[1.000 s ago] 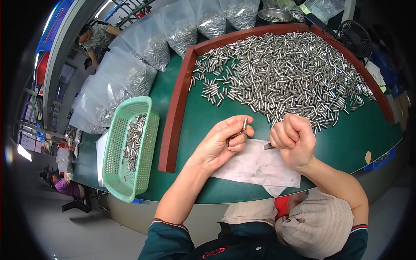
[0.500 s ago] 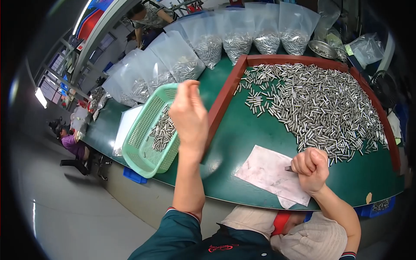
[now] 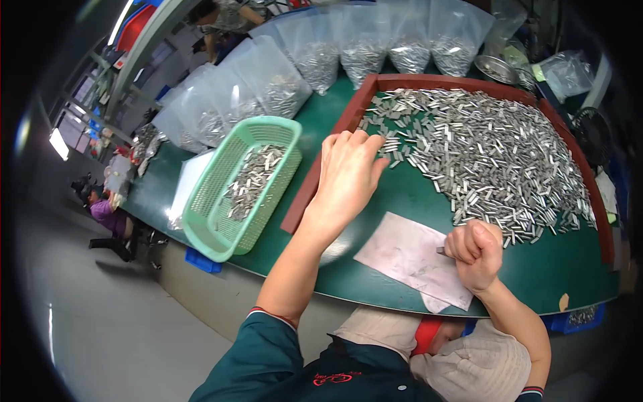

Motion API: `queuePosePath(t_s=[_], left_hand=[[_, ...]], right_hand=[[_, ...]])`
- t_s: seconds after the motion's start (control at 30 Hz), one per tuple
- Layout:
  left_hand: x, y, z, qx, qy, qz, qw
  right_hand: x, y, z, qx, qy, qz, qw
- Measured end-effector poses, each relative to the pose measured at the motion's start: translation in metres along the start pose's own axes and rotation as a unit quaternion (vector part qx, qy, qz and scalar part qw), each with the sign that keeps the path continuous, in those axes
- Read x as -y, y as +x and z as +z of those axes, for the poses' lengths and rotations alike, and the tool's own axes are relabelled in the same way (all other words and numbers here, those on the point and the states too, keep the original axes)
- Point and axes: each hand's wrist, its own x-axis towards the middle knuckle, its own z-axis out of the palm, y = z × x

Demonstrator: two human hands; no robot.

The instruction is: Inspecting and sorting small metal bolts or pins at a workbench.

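Head view: left hand [image 3: 348,177] stretched forward over the brown wooden frame rail [image 3: 321,171], fingers spread and slightly curled, tips touching the near edge of the heap of small metal pins [image 3: 482,154] on the green table [image 3: 402,201]; can't tell if anything is pinched under them. Right hand [image 3: 475,251] closed in a fist at the edge of a white paper sheet [image 3: 408,258], a small grey piece poking out by the thumb, looks like one pin held. Pins are short, stiff, shiny cylinders, probably light singly, slick and prone to roll; best pinched across the middle between thumb and forefinger, one or a few at a time. Green plastic basket [image 3: 244,187] left of the rail holds more pins. Clear bags [image 3: 362,47] of pins line the far side.
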Motion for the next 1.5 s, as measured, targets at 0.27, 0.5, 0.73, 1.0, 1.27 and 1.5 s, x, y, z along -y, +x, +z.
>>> queuePosePath(t_s=[0.27, 0.5, 0.73, 1.0, 1.27, 1.5], left_hand=[[-0.020, 0.010, 0.052, 0.012, -0.126, 0.070, 0.989], [-0.025, 0.000, 0.070, 0.023, -0.182, 0.072, 0.980], [-0.029, 0.005, 0.079, 0.050, -0.160, 0.133, 0.977], [-0.032, 0.002, 0.073, 0.091, -0.202, 0.097, 0.970], [-0.033, -0.004, 0.070, 0.260, -0.720, -0.246, 0.594], [-0.033, -0.005, 0.072, 0.267, -0.726, -0.266, 0.575]], right_hand=[[-0.004, 0.003, -0.004, 0.031, -0.019, 0.001, 0.999], [-0.002, 0.003, -0.007, 0.020, -0.023, 0.008, 1.000], [-0.002, 0.002, -0.007, 0.015, -0.032, 0.007, 0.999], [0.000, 0.006, -0.008, -0.010, -0.004, 0.029, 1.000], [0.000, 0.006, -0.009, -0.019, 0.015, 0.037, 0.999], [0.000, 0.006, -0.008, -0.023, 0.017, 0.039, 0.999]])
